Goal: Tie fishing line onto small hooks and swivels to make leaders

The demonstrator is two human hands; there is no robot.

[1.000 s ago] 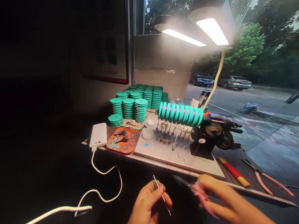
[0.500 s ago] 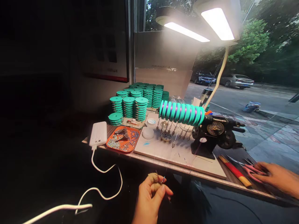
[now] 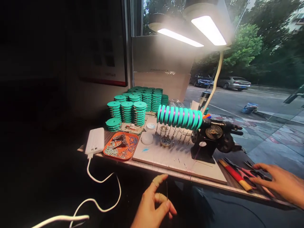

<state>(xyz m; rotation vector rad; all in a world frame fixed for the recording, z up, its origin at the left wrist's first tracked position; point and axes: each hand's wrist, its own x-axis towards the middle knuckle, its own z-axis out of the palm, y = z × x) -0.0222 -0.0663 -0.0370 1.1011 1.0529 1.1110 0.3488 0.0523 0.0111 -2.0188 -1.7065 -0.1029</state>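
Note:
My left hand (image 3: pixel 154 202) is at the lower middle, below the table edge, with tan tape round its fingers. Its index finger points outward while the thumb and another finger pinch a thin, dark, needle-like piece (image 3: pixel 167 190) that stands upright. At the right end of the table my right hand (image 3: pixel 280 183) has thumb and fingers apart, over scissors with pink handles (image 3: pixel 245 173). Whether its fingertips touch the handles is unclear. Beside the scissors is a red-and-yellow stick (image 3: pixel 235 174). A dark tool tip (image 3: pixel 248 164) shows near my right fingers.
Green spools (image 3: pixel 180 117) sit on the shaft of a black winding machine (image 3: pixel 209 139), metal pieces hanging below. More spools (image 3: pixel 127 110) are stacked behind. An orange tray (image 3: pixel 121 155) of small parts, a white power bank (image 3: pixel 95 141) with cable and a pale board (image 3: pixel 175 164) lie ahead.
My left index finger has straightened away from the thumb. The fingers of my right hand have spread over the scissors, which have shifted slightly. The whole view has moved a little.

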